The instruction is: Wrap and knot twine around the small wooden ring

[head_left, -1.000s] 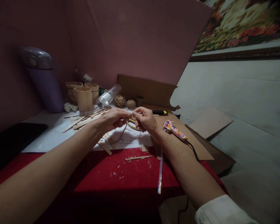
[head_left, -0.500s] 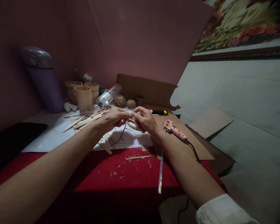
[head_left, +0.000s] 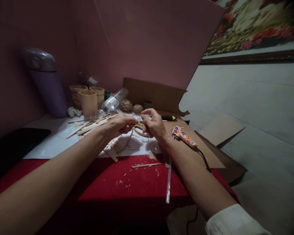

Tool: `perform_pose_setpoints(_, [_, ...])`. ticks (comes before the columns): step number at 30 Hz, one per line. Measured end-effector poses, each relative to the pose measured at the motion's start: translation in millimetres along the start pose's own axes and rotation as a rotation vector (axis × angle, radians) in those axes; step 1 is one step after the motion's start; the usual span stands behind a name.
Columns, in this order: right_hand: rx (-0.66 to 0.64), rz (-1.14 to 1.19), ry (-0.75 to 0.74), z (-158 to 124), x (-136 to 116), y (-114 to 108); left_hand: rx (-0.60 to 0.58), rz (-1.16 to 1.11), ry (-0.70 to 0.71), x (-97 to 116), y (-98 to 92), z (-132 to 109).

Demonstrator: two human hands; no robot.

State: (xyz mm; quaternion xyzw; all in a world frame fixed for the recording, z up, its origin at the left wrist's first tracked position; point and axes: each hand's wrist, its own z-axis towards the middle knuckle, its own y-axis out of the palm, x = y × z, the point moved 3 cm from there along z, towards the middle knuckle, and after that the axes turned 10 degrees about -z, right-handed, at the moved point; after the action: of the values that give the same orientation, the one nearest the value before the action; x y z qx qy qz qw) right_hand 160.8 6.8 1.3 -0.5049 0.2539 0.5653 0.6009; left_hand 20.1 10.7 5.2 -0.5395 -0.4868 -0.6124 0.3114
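Over the white sheet (head_left: pixel 46 143), my left hand (head_left: pixel 119 124) pinches a thin strand of twine (head_left: pixel 130 138), whose loose part hangs below the fingers. Close on its right, my right hand (head_left: pixel 154 125) has thumb and forefinger pinched at the same strand; the exact grip is small and hard to see. A yellowish loop (head_left: pixel 138 131), perhaps a scissors handle, lies under the hands, partly covered. Behind them sit two balls of twine (head_left: pixel 126 105). Flat wooden craft sticks (head_left: pixel 94 126) are piled by my left wrist.
Wooden cups (head_left: pixel 88 103), a plastic bottle (head_left: pixel 115 99) and a purple flask (head_left: pixel 47 88) stand or lie at the back left. On the cardboard (head_left: pixel 205 156) at right rest a patterned glue gun (head_left: pixel 185 136) and a black-yellow tool (head_left: pixel 169 117). A clear glue stick (head_left: pixel 169 186) crosses the red cloth (head_left: pixel 100 189).
My right hand has moved slightly right and up, away from my left fingertips, opening a small gap with the strand between them. My left hand stays nearly in place.
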Motion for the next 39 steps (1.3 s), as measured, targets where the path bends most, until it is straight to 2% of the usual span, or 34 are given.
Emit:
perform_pose_setpoints(6, [-0.06,-0.035,-0.002,-0.7,0.3,2.9,0.047,-0.015,0.019,-0.9,-2.9,2.9])
perform_pose_setpoints(12, [0.006,-0.03,0.07,2.6,6.0,0.9,0.053,0.026,0.085,-1.3,-3.4,4.6])
perform_pose_setpoints(23, [-0.038,0.021,0.077,2.9,8.9,3.9,-0.007,0.061,0.122,-2.2,-0.6,3.6])
perform_pose_setpoints(27, [-0.004,0.041,0.052,3.2,6.2,3.3,0.002,-0.029,0.116,-1.9,0.4,3.3])
perform_pose_setpoints(32, [-0.061,0.045,0.023,0.3,1.0,7.3,0.066,-0.189,0.114,-0.5,-2.1,4.0])
perform_pose_setpoints(39, [0.062,-0.022,0.034,7.1,9.0,3.3,0.076,-0.077,0.128,1.5,0.4,3.1])
